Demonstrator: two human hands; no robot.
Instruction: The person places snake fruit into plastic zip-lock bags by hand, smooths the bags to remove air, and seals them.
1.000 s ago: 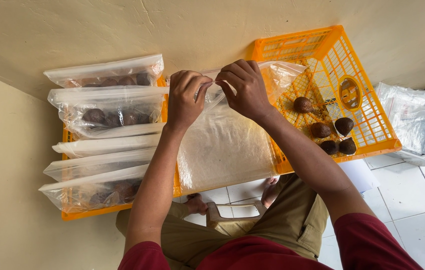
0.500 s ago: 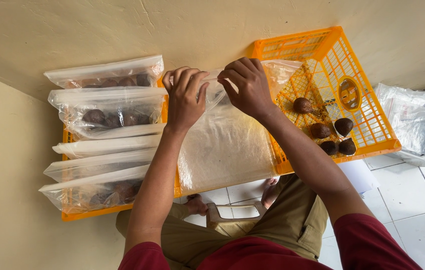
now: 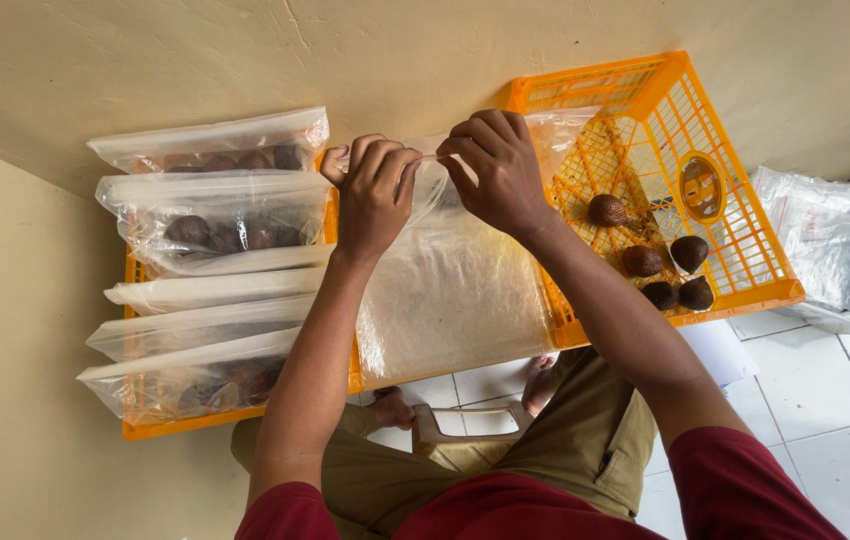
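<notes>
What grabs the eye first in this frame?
The two hands at top centre: the left hand and right hand pinch the upper edge of a clear plastic bag that hangs down between them. To the right sits an orange crate holding a few dark brown scaly fruits. To the left, filled clear bags are stacked in another orange crate.

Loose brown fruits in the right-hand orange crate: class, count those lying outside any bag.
5 loose brown fruits: one lies nearest the right hand; two sit mid-crate; two by the near rim. The clear bag may hide more.
</notes>
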